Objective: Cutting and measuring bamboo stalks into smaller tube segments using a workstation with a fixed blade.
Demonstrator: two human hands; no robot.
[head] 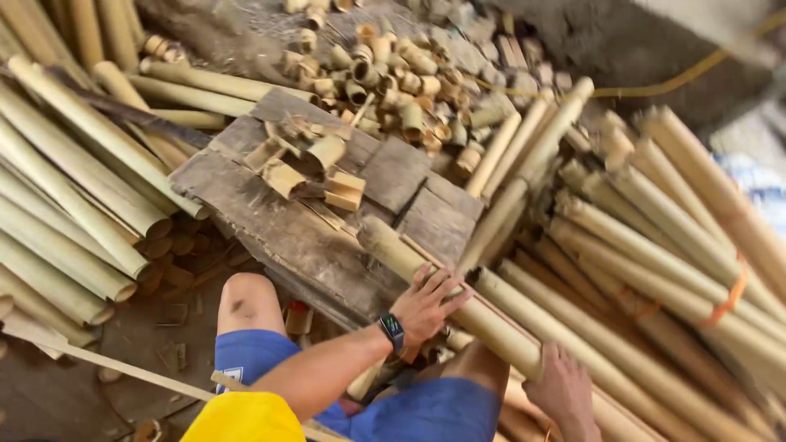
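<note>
Two bare hands steady a bamboo pole on a wooden block.

Left hand [426,304], fingers spread flat, presses the pale yellow bamboo pole [458,299]; right hand [563,391] curls around its near end. The pole lies across the weathered wooden block [270,213], long axis slanting from lower right to upper left, amid stacked bamboo.

Bamboo poles [508,327] are pale tan, wooden block [311,221] weathered grey-brown, shorts [442,409] blue, wristwatch [393,330] black, binding strap [731,296] orange.
</note>
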